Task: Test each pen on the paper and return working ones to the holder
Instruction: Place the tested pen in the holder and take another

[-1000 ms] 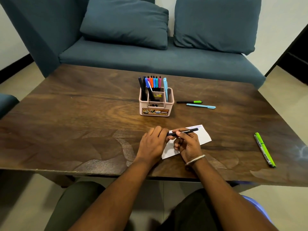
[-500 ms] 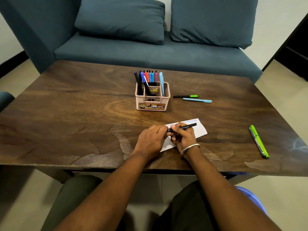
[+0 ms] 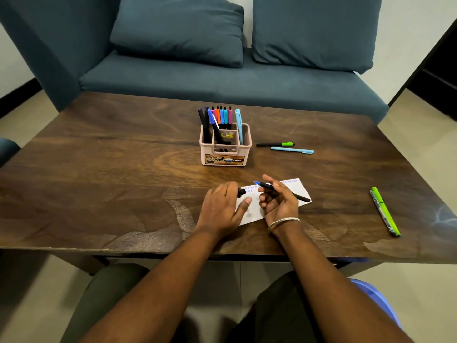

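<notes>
My right hand (image 3: 279,201) holds a black pen (image 3: 300,197) with its blue tip bared, pointing left over the white paper (image 3: 295,188). Blue marks run along the paper's far edge. My left hand (image 3: 222,209) rests on the paper's left end and holds the pen's black cap (image 3: 241,192) in its fingers. The pink pen holder (image 3: 225,154) stands behind the paper with several coloured pens upright in it.
A black and green pen (image 3: 275,144) and a light blue pen (image 3: 292,150) lie right of the holder. Two green pens (image 3: 385,211) lie near the wooden table's (image 3: 99,169) right edge. A blue sofa (image 3: 222,80) stands behind the table.
The cap has come off the black pen: my left hand drew away to the left with it, and my right hand now holds the uncapped pen with its tip showing.
</notes>
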